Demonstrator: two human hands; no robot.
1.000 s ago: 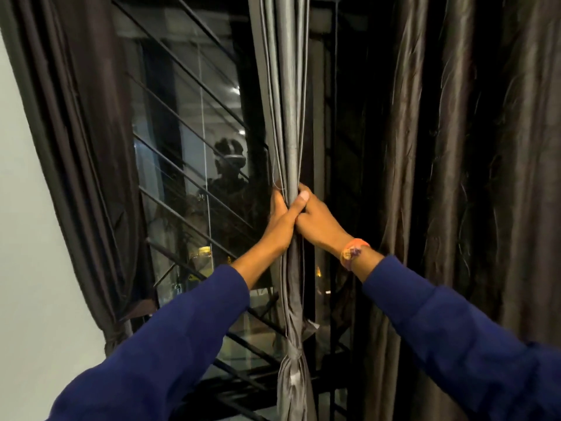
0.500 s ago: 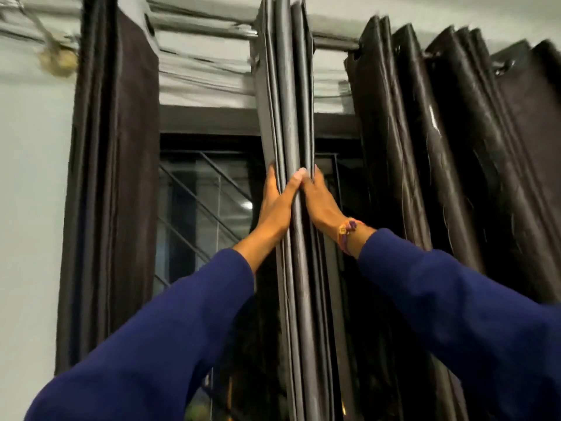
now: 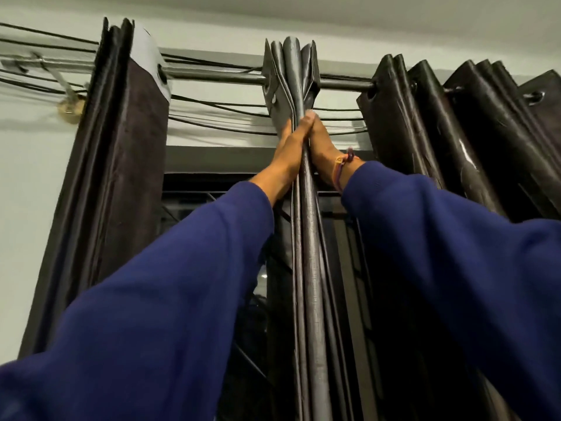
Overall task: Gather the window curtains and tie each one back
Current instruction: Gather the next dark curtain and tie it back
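Both hands' grip around glossy, tightly pleated grey curtain.

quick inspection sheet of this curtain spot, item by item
surface: pale wall around a dark window frame; no table seen
job's things: middle curtain bunched into tight pleats on the rod; left curtain gathered; right curtain loosely pleated; no tie-back seen
clutter: nothing seen
grips: left hand and right hand squeeze the middle curtain just under the rod
cables: several dark cables sag along the wall behind the rod
surroundings: ceiling close above; round wall fitting at left
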